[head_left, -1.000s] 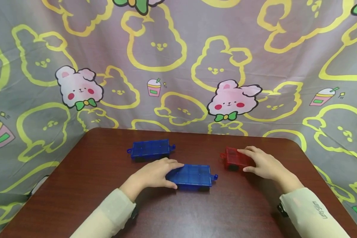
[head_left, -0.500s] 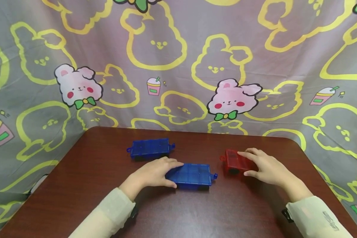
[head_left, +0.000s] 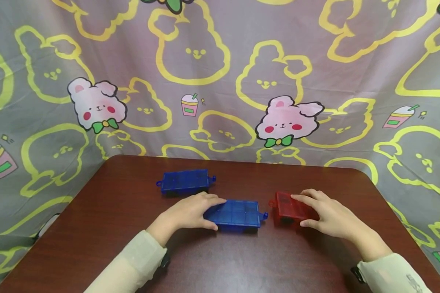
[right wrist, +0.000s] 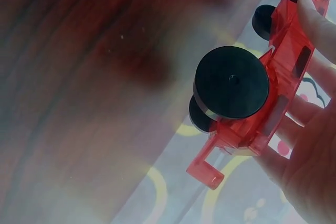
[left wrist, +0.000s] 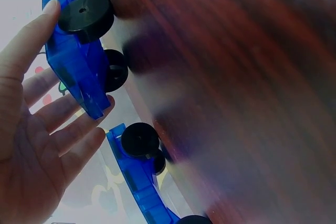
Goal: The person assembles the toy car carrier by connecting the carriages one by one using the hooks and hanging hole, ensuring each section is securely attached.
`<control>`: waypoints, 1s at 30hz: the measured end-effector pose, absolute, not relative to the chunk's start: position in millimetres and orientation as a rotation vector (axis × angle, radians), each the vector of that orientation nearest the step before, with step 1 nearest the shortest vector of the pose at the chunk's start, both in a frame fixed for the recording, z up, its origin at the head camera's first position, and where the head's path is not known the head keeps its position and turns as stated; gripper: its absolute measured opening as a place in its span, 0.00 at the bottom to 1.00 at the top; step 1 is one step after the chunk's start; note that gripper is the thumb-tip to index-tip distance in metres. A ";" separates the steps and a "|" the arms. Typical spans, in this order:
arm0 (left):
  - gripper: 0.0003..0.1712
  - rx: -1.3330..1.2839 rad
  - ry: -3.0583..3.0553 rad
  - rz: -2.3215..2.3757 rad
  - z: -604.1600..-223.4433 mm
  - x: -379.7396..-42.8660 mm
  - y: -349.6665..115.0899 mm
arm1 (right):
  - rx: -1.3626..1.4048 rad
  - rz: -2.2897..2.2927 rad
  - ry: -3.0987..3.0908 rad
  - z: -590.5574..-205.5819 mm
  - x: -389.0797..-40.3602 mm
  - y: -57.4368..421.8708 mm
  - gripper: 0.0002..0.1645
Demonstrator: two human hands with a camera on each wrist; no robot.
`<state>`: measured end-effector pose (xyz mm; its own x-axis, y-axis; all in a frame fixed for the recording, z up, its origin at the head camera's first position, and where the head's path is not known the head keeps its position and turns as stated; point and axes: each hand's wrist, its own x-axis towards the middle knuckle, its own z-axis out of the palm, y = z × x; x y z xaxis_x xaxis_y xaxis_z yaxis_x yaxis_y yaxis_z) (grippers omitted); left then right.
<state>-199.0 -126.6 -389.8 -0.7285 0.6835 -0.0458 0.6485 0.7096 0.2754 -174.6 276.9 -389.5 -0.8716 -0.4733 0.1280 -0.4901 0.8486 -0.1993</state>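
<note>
My left hand (head_left: pixel 187 212) grips the left end of a translucent blue toy car (head_left: pixel 238 213), a flat wheeled base with a hook at its right end. In the left wrist view, the thumb lies on the near side of this car, above a black wheel (left wrist: pixel 86 17), and the fingers reach along the far side. On the right, my right hand (head_left: pixel 330 213) holds a translucent red toy car (head_left: pixel 291 206) between thumb and fingers. The red car's ring faces the blue car's hook, with a small gap between them. A red hook (right wrist: pixel 205 174) shows in the right wrist view.
Behind the left hand stands a second blue toy car (head_left: pixel 185 182), with a ring on its left and a hook on its right. The brown table (head_left: pixel 106 228) meets a patterned curtain (head_left: pixel 220 97) at its back and sides.
My right hand has drawn the red car nearer to me and slightly left, down to about the level of the front blue car. The left hand and both blue cars have stayed put.
</note>
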 end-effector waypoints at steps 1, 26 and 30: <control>0.44 1.085 2.770 0.366 -389.8 -199.0 -126.5 | 0.775 0.347 -2.945 -389.8 -173.4 276.3 0.44; 0.44 1.077 2.767 0.366 -388.3 -198.6 -126.8 | 0.869 0.310 -2.898 -395.4 -162.6 263.9 0.45; 0.44 1.073 2.764 0.378 -388.3 -198.2 -126.7 | 0.872 0.308 -2.899 -396.6 -162.0 263.4 0.45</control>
